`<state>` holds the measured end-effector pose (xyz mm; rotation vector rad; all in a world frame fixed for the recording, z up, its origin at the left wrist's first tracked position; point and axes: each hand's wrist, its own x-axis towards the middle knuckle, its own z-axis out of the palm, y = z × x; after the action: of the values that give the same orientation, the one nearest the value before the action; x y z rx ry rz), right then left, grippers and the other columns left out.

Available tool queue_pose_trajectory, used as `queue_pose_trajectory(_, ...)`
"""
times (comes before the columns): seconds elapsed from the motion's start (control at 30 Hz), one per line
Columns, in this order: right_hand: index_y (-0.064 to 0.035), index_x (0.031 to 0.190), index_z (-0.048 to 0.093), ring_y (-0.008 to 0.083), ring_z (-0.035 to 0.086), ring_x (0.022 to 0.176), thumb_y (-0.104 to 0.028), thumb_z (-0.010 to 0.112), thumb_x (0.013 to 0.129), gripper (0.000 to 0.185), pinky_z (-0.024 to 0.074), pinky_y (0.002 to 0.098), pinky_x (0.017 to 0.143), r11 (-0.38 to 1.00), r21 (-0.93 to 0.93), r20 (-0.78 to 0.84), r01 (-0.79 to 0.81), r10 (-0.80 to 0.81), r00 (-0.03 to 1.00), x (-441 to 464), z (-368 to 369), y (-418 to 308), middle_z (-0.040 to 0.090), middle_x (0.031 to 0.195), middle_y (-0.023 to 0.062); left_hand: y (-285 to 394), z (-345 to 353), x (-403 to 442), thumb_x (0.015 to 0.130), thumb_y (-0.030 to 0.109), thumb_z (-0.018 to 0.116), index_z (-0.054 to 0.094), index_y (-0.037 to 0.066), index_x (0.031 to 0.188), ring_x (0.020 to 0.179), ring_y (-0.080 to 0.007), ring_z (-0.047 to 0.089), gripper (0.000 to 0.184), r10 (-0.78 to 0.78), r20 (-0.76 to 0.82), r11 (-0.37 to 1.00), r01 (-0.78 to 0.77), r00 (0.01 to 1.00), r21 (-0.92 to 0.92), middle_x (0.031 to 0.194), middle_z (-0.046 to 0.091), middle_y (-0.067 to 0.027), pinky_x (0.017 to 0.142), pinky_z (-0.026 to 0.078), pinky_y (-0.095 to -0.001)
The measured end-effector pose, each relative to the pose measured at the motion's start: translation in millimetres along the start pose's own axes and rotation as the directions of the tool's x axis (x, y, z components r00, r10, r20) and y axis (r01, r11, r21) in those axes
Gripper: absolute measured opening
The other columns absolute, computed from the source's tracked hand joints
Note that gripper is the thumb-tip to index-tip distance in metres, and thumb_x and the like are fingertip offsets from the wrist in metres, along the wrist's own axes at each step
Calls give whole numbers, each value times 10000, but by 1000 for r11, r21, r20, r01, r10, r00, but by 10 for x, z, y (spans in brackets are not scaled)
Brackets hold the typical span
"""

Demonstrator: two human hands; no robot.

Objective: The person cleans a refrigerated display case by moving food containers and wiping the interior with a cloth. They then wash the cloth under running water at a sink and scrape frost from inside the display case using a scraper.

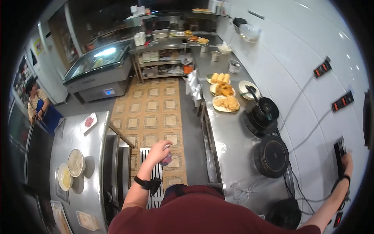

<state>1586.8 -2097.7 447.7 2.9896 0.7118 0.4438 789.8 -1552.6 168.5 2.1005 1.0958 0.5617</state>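
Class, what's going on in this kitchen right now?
Someone stands between a steel table and a counter. Their left hand holds a small purplish item, too blurred to identify; their right hand is at a black fixture on the wall. Plates of golden food sit on the counter, and a person in a blue apron is beyond the table.

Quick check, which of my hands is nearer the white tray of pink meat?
Left. The left hand is over the floor, a little off the edge of the table bearing the tray; the right hand is at the far wall panel.
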Motion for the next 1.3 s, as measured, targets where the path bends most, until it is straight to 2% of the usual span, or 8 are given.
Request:
queue_pose_trajectory(0.07, 32, 707, 573, 207, 552, 575, -74, 542, 752, 119, 441, 397, 495, 973, -112, 52, 203, -198, 979, 188, 163, 455, 573, 640, 125, -69, 72, 197, 722, 78, 488, 593, 49, 999, 880, -334, 566, 298, 19, 27, 999, -18, 999, -34, 935, 590, -192, 786, 446, -363)
queue_pose_trajectory(0.27, 23, 855, 570, 246, 557, 723, -116, 592, 746, 178, 447, 402, 626, 991, -90, -166, -104, 88, 982, -166, -491, -201, 582, 797, 143, -305, 72, 531, 722, 64, 479, 588, 41, 1006, 831, -325, 590, 305, -51, 83, 995, 57, 995, -76, 931, 593, -191, 745, 468, -371)
queue_pose_trajectory(0.53, 11, 1051, 565, 297, 563, 920, -172, 660, 738, 375, 455, 408, 802, 940, 300, -530, 163, 22, 848, -1163, -1510, -3650, 594, 1006, 168, -1319, -455, 1230, 707, 68, 479, 589, 39, 1009, 832, -341, 583, 323, -21, 59, 982, 31, 998, -185, 917, 583, -222, 745, 473, -383)
queue_pose_trajectory(0.77, -20, 1125, 514, 143, 507, 931, -78, 540, 841, 291, 394, 277, 858, 429, 776, -308, 462, -380, 872, -581, 567, -6495, 558, 976, 56, -2431, -1504, 1894, 765, 95, 504, 570, 61, 1047, 914, -263, 582, 291, -18, 7, 964, 20, 1000, -263, 987, 603, -137, 804, 449, -322)
queue_pose_trajectory(0.87, -74, 955, 468, 70, 461, 503, -29, 477, 803, 160, 399, 202, 430, 160, 978, 191, -133, -439, 878, -1872, 263, -9218, 478, 645, 14, -2873, -2030, 2172, 819, 107, 499, 562, 46, 1056, 936, -195, 580, 253, -266, 13, 779, 223, 964, -587, 1019, 603, -104, 797, 447, -291)
queue_pose_trajectory(1.0, -89, 979, 438, 197, 616, 649, -34, 463, 840, 152, 541, 316, 592, 33, 793, 460, -608, -688, 562, -2019, 1175, -10878, 609, 813, 130, -3737, -2573, 2630, 847, 109, 501, 552, 31, 1058, 948, -154, 567, 231, -384, -179, 599, 97, 906, -795, 1023, 597, -80, 796, 446, -259)
queue_pose_trajectory(1.13, -71, 1000, 431, 257, 597, 888, -62, 525, 847, 180, 506, 354, 780, 145, 755, 430, -640, -846, 315, -1945, 1370, -12653, 585, 952, 178, -4580, -3162, 2964, 825, 93, 533, 539, 34, 1031, 903, -176, 572, 214, -665, -156, 213, -14, 730, -977, 977, 593, -82, 810, 459, -283)
queue_pose_trajectory(1.3, -49, 1033, 418, 250, 578, 938, -95, 487, 877, 177, 483, 355, 838, 242, 728, 311, -641, -950, -5, -1846, 1577, -14953, 553, 1022, 183, -5319, -4111, 3317, 816, 73, 507, 523, 10, 1054, 852, -202, 577, 247, -887, -254, 146, -290, 384, -946, 931, 584, -107, 770, 481, -318)
